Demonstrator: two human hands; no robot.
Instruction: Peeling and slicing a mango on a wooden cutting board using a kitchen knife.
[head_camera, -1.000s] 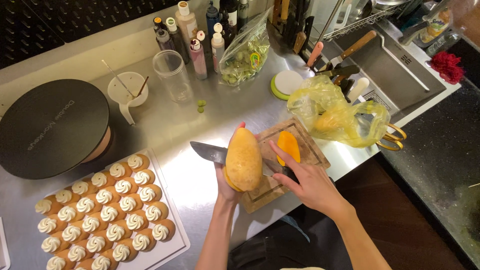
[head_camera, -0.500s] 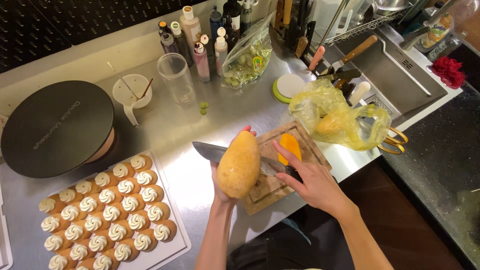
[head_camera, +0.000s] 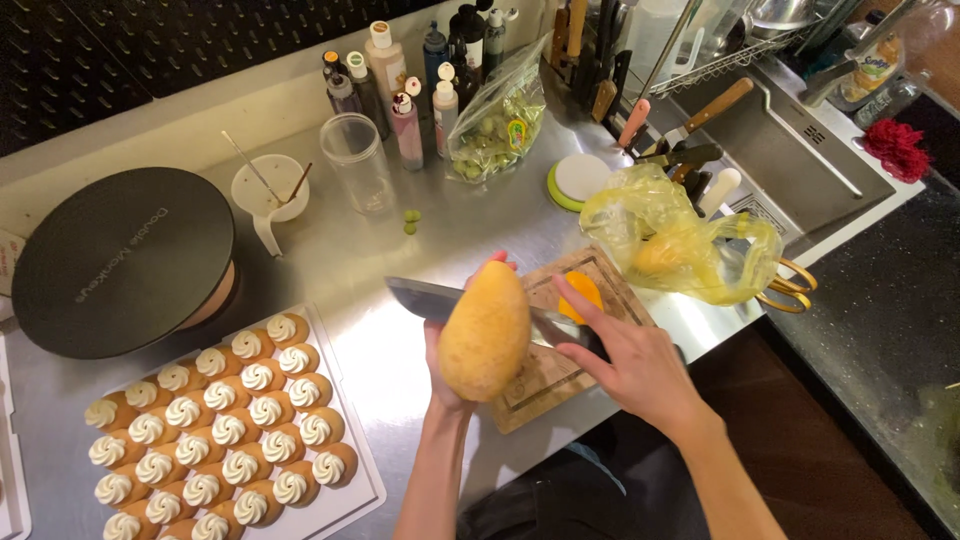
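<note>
knife blade (head_camera: 420, 298): middle hidden behind the mango (head_camera: 485, 330)
left hand (head_camera: 445, 375): mostly hidden by the mango
pastry tray (head_camera: 350, 440): cut at the bottom edge

Warm overhead light glares off the steel counter (head_camera: 470, 230); edges fall dim, focus stays sharp.

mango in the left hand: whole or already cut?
Cannot tell fully. The mango shows unbroken skin on the side facing the camera; its far side, where the knife sits, is hidden. The left hand holds it upright.
</note>
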